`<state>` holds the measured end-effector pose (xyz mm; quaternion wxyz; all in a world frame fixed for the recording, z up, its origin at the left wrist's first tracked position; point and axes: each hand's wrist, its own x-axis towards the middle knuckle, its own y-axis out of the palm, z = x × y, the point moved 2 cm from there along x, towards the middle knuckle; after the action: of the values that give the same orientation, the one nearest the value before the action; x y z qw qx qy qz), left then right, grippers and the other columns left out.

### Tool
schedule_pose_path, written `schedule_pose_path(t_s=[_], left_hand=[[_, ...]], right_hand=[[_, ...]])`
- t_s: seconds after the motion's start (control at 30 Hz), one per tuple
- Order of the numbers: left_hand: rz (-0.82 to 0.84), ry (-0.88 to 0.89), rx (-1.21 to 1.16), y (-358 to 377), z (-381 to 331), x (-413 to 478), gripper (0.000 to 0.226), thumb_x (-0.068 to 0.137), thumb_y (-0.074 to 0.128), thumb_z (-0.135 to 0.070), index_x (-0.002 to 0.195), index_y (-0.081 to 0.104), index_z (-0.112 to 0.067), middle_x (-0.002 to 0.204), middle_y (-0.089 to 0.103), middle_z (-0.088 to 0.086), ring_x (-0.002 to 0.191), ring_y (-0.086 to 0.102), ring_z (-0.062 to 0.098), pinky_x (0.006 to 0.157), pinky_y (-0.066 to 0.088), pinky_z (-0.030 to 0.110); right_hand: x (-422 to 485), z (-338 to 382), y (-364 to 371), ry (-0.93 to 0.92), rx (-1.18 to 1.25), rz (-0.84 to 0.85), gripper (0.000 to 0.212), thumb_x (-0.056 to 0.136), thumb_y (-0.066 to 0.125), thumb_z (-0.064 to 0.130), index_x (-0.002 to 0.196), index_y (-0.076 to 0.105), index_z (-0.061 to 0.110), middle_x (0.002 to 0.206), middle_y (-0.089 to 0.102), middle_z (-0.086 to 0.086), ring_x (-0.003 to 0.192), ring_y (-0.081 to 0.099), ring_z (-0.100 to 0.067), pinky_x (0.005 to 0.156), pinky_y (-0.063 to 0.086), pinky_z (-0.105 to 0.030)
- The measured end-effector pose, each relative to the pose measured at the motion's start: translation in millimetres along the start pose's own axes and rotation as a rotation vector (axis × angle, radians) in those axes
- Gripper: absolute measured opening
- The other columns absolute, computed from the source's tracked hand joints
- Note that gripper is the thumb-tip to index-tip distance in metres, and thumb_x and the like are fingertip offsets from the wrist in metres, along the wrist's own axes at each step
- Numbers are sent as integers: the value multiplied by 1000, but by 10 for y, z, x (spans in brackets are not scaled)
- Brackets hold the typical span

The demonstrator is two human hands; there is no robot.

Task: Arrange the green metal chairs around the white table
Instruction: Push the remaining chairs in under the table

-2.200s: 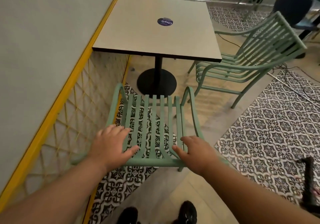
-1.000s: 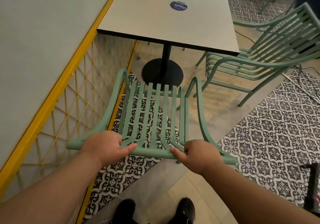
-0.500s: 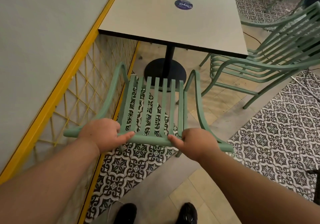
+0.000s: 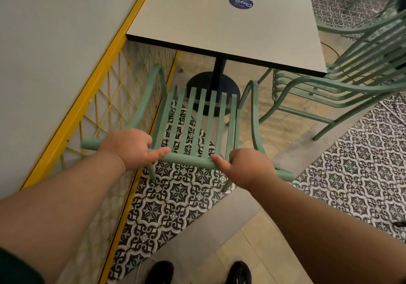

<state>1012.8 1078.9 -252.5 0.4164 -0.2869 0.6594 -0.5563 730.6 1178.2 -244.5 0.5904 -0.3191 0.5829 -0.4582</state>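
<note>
Now the left hand [image 4: 128, 146] and right hand [image 4: 248, 165] each grasp the green chair [image 4: 198, 119] by its top rail, facing the white table [image 4: 219, 24].

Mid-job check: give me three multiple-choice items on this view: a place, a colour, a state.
1. The round sticker lies: A on the white table; B on a chair seat; C on the floor.
2. The pedestal base is: A green; B black; C yellow.
3. The left hand and right hand: A lie flat on the table; B hang free; C grip the top rail of the near green chair.
Answers: 1 A, it sits on the tabletop; 2 B, the round foot is black; 3 C, both curl round the rail.
</note>
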Motion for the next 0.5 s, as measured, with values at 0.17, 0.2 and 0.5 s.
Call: schedule_pose_path(t_s=[0.17, 0.2, 0.5], left_hand=[[8, -8, 17, -60, 70, 181, 106, 57, -14, -98, 66, 61, -23, 62, 60, -5, 57, 57, 12, 53, 49, 31], [2, -4, 21, -69, 86, 222, 107, 57, -15, -98, 65, 61, -23, 62, 60, -5, 57, 57, 11, 53, 49, 31], [-16, 10, 56, -123, 246, 490, 110, 54, -20, -98, 64, 60, -23, 60, 59, -5, 57, 58, 13, 54, 49, 31]], right_hand=[[204, 5, -49, 8, 8, -21, 84, 84, 19, 92, 70, 62, 22, 61, 64, 3, 55, 63, -15, 55, 61, -36], [246, 0, -53, 10, 10, -28, 84, 84, 18, 93, 70, 62, 22, 62, 64, 3, 56, 63, -16, 55, 62, -37], [502, 48, -139, -14, 10, -26, 85, 85, 16, 90, 73, 63, 21, 63, 62, 3, 56, 61, -15, 54, 60, -34]])
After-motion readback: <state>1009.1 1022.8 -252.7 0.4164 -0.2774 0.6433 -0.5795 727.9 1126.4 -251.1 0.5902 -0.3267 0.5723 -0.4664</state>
